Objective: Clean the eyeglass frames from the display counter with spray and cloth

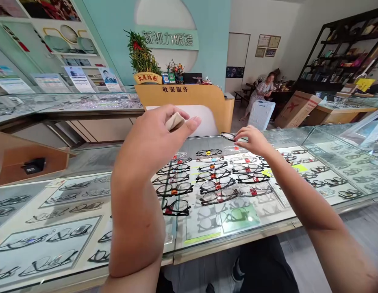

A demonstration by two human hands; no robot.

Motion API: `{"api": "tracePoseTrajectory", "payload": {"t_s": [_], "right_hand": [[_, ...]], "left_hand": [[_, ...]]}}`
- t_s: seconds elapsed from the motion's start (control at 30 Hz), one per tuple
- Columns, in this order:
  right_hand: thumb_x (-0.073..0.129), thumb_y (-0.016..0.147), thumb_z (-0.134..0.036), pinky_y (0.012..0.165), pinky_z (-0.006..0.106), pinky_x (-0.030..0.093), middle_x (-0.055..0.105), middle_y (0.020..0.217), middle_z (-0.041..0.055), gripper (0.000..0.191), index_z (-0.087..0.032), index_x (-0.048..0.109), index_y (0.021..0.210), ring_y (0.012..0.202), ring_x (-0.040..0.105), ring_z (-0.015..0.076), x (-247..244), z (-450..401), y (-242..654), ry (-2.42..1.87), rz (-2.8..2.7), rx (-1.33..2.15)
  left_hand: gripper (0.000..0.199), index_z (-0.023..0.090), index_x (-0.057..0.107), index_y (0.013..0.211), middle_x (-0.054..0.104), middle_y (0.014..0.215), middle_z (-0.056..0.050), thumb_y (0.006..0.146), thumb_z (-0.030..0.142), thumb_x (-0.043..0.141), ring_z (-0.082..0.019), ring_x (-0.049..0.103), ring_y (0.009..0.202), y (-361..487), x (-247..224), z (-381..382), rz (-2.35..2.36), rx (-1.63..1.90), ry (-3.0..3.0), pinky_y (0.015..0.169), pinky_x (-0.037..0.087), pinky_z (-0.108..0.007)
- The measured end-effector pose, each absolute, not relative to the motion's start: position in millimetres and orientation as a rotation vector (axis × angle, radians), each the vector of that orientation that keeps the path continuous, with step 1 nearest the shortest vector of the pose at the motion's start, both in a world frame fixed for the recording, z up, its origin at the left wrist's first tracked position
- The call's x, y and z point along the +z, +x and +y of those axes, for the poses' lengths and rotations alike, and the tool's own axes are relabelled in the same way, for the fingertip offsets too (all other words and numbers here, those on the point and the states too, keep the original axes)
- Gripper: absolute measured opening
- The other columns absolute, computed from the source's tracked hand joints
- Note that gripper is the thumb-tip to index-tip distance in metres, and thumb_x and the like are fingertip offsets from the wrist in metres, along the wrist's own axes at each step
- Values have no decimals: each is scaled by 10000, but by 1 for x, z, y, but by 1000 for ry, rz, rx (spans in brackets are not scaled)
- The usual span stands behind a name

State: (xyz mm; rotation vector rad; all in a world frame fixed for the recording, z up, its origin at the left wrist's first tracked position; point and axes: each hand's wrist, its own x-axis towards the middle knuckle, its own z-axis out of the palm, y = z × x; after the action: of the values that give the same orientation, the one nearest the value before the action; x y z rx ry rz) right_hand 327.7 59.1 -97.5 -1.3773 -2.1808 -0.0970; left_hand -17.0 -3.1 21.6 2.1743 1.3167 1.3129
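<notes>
My left hand (155,136) is raised over the glass counter, its fingers and thumb closed round a folded beige cloth (174,121). Toward the counter's far edge, my right hand (253,139) pinches a pair of dark-framed eyeglasses (228,136). Part of that pair is hidden behind the fingers. Between and below my hands, several rows of eyeglasses lie on the glass top, many with red, orange or yellow tags. A black-framed pair (176,206) is nearest the front left of these rows. My left forearm covers some of the frames.
The glass counter (183,254) stretches across in front of me, with more eyeglasses displayed at both sides. Beyond it stand a wooden cashier desk (189,97), a white suitcase (261,114) and a large cardboard box (297,109). A person (265,89) sits at the back right.
</notes>
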Motion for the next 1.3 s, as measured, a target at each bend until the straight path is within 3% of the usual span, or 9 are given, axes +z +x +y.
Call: {"api": "tracePoseTrajectory", "payload": {"t_s": [0.27,0.47,0.67,0.83,1.1,1.2,1.3], "right_hand": [[701,989,-289,907,436,408,826,1242,110,197,-204,859,1070,1111,598,328,-144,81,350,-1706,-2500,-250],[617,1019,-232,886,429,367,817,1280,120,234,-194,847,996,1146,587,331,-156,82,358,-1787,-2542,-244],[539,1043,-217,873,412,357,821,1277,115,307,-193,834,962,1149,599,312,-160,81,357,-1860,-2560,-216],[517,1048,-228,880,397,360,821,1284,100,337,-207,840,955,1146,609,307,-158,83,354,-1919,-2591,-192],[562,1055,-319,932,379,403,833,1240,95,303,-245,856,1057,1152,647,294,-149,86,347,-1986,-2587,-173],[567,1052,-376,923,379,427,826,1231,113,318,-241,854,1076,1155,661,307,-142,95,344,-2057,-2505,-208],[570,1037,-323,929,387,441,816,1255,121,311,-251,837,1179,1184,673,316,-139,112,341,-2150,-2407,-232]], "left_hand": [[380,236,793,858,514,585,-15,885,615,790,-248,593,663,-20,20,1,1241,1332,2303,878,550,-493],[399,218,786,881,495,588,-14,907,616,776,-279,653,738,-21,19,5,1190,1334,2347,922,549,-503],[330,243,774,876,487,601,-4,898,572,779,-248,616,699,-19,20,1,1244,1303,2354,830,551,-445],[257,277,778,888,494,632,-5,889,533,754,-218,546,614,-11,28,-10,1587,1150,2237,699,499,-423],[242,265,754,832,425,587,9,884,501,746,-203,515,634,-16,22,-5,1331,1261,2357,724,507,-392],[266,247,763,860,507,608,10,903,508,733,-176,491,604,-14,23,-9,1418,1211,2353,700,473,-368],[294,234,773,902,562,632,14,918,525,737,-162,490,590,-12,26,-13,1550,1106,2337,688,431,-355]]}}
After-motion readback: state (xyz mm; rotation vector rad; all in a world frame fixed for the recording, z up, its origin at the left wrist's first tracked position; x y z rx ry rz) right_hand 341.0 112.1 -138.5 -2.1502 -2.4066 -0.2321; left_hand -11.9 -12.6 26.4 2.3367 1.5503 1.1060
